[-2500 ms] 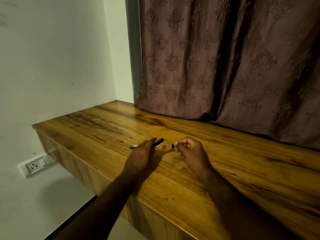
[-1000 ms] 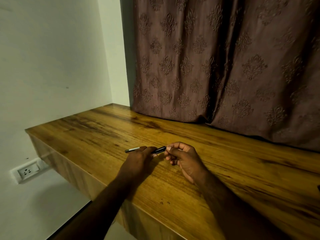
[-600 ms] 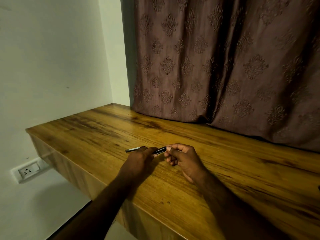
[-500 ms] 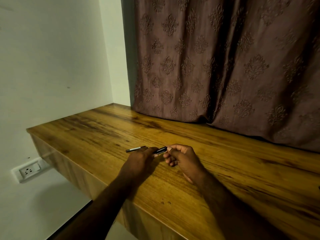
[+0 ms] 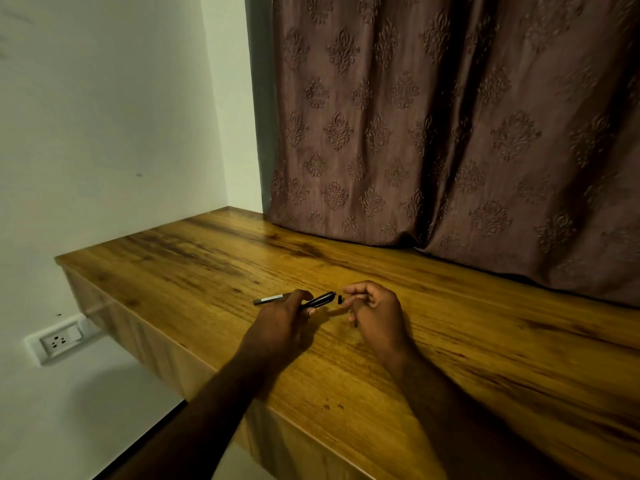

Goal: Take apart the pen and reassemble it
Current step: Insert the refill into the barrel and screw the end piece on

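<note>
Fingers of the left hand [image 5: 277,320] are wrapped round the dark pen barrel [image 5: 320,300], holding it just above the wooden counter [image 5: 485,341] with its open end aimed to the right. The right hand [image 5: 375,311] sits just beside it, thumb and forefinger pinching a small black end piece [image 5: 339,300] that is clear of the barrel by a narrow gap. A grey part [image 5: 268,300] pokes out past the left knuckles; whether it lies loose on the wood or joins the barrel, I cannot tell. It looks like the moment around that end piece, either fresh off or about to go on. Next it needs lining up square with the barrel mouth, then a gentle push or twist, since so small a part could easily slip. A curtain [image 5: 450,133] hangs behind.
</note>
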Tool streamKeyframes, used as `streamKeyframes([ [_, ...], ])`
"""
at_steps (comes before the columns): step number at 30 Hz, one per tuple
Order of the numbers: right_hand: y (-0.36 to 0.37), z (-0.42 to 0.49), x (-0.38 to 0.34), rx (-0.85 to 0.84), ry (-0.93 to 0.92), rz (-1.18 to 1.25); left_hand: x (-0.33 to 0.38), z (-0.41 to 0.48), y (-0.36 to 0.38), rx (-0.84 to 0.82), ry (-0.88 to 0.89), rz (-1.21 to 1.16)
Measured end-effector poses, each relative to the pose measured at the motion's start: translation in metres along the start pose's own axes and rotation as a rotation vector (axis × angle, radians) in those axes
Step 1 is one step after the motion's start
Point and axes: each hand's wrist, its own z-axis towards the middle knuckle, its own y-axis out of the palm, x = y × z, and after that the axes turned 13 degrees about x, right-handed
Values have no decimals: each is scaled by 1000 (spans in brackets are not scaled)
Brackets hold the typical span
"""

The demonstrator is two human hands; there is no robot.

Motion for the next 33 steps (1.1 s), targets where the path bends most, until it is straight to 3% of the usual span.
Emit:
streamKeyframes([
  [3, -3, 2, 1, 48, -34, 26, 3, 0, -2, -14, -43, -2],
  [10, 0, 0, 2, -44, -106, 6, 4, 0, -3, -4, -16, 21],
  [14, -2, 2, 3, -12, -105, -11, 5, 0, -4, -10, -40, 6],
  [20, -18, 22, 16, 152, -123, -375, 4, 0, -5, -23, -70, 18],
  [26, -9, 22, 20, -70, -173, -653, -2, 2, -2, -17, -14, 54],
  [33, -7, 21, 16, -116, -264, -776, -6, 1, 0, -36, 11, 100],
])
